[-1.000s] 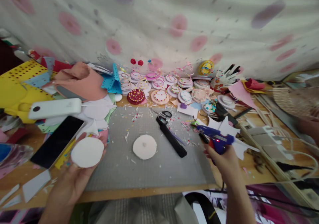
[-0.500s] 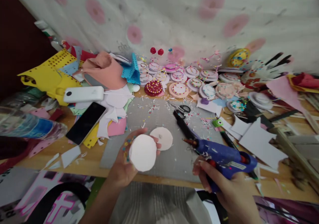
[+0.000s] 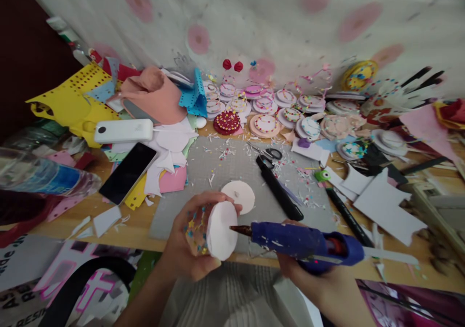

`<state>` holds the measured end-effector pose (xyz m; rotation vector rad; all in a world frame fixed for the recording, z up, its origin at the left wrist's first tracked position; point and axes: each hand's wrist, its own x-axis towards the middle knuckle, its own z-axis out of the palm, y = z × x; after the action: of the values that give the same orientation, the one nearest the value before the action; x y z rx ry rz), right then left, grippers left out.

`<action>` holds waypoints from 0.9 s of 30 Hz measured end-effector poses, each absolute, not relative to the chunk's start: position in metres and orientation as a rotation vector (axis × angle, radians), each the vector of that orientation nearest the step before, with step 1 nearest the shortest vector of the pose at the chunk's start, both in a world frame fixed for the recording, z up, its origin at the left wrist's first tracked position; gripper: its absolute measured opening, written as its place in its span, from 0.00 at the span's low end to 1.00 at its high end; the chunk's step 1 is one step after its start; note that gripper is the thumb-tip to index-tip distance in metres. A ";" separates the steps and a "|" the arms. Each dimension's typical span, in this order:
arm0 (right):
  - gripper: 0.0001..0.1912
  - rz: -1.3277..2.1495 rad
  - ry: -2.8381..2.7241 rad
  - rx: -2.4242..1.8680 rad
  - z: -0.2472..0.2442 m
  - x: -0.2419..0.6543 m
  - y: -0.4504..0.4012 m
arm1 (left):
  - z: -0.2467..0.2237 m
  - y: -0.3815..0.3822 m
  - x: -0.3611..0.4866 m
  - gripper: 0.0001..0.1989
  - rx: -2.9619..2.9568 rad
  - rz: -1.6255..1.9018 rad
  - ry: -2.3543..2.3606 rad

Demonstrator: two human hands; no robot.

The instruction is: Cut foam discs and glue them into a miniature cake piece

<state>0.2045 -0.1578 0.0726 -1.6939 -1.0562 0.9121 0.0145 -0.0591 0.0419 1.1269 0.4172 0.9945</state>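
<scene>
My left hand (image 3: 181,249) is wrapped round a thick white disc (image 3: 224,232), its flat face tilted toward the right. A string of small blue and yellow stars (image 3: 198,232) runs along the side of the disc by my palm. A blue hot glue gun (image 3: 290,237) is gripped in my right hand (image 3: 323,286). The gun's brown nozzle points left and is at the disc's face; whether it touches I cannot tell. Behind my left fingers, a thin white cardboard circle (image 3: 244,197) lies on the grey cutting mat (image 3: 169,220).
Scissors (image 3: 273,153) and a black cutter (image 3: 278,191) lie on the mat among scraps. Several small decorated hats (image 3: 264,125) line the back. At left are a phone (image 3: 128,173), a power bank (image 3: 123,130) and a water bottle (image 3: 54,178); white offcuts (image 3: 381,203) lie right.
The glue gun has moved left and levelled, bringing its nozzle to the disc. My left hand has turned the disc's face toward the gun and shifted slightly right.
</scene>
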 end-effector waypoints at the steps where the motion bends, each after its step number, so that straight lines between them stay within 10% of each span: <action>1: 0.04 0.909 -1.088 -1.692 0.073 0.206 -0.157 | 0.043 -0.059 0.015 0.32 1.154 1.000 0.428; 27: 0.04 0.922 -1.147 -1.771 0.080 0.211 -0.160 | 0.050 -0.054 0.017 0.30 1.340 1.046 0.471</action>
<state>0.2107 -0.1598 0.0805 -1.7707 -1.1471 0.9223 0.0174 -0.0543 0.0505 1.3401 0.4714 1.0462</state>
